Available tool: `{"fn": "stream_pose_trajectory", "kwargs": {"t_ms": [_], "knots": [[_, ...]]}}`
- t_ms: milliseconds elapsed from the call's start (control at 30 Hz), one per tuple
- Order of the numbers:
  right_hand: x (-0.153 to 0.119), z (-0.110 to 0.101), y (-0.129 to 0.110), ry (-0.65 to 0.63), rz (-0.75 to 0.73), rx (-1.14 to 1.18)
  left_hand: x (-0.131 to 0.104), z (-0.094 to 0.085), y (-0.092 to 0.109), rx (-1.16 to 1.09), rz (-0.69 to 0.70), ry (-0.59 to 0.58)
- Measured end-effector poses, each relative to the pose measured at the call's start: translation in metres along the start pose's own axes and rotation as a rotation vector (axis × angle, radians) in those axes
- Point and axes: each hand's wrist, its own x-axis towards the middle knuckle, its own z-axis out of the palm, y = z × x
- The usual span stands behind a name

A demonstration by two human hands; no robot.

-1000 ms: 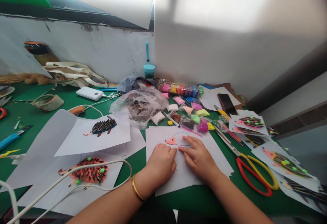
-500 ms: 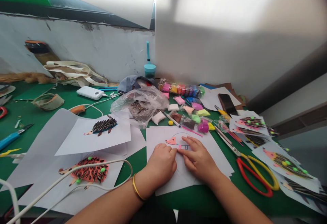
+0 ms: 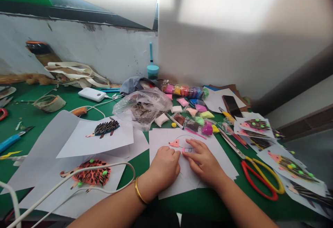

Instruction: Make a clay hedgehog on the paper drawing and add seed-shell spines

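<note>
Paper (image 3: 221, 158) lies at near centre, apparently so we can brace both hands on it. Our left hand (image 3: 165, 165) curls; we cannot tell its grip. Our right hand (image 3: 204, 158) rests, fingers apart, beside the pink clay piece (image 3: 183, 149) at the hedgehog drawing's (image 3: 184, 141) near edge.

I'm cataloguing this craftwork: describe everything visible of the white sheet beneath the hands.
The white sheet lies flat in a loose paper stack. It bears a blue outline partly covered by the right hand, a pink, clay-like head with dark eye and nose, and a small pink piece. The curled left hand rests on it.
</note>
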Motion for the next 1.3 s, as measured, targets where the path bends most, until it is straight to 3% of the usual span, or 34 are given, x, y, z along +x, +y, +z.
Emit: {"fn": "stream_pose_trajectory", "kwargs": {"t_ms": [1000, 1300], "knots": [[0.0034, 0.0021, -0.0031, -0.020, 0.057, -0.090, -0.0010, 0.0070, -0.0003, 0.009, 0.020, 0.071], [0.0040, -0.0007, 0.0003, 0.003, 0.069, -0.034, 0.0011, 0.0058, 0.0026, 0.038, 0.003, 0.019]]}}
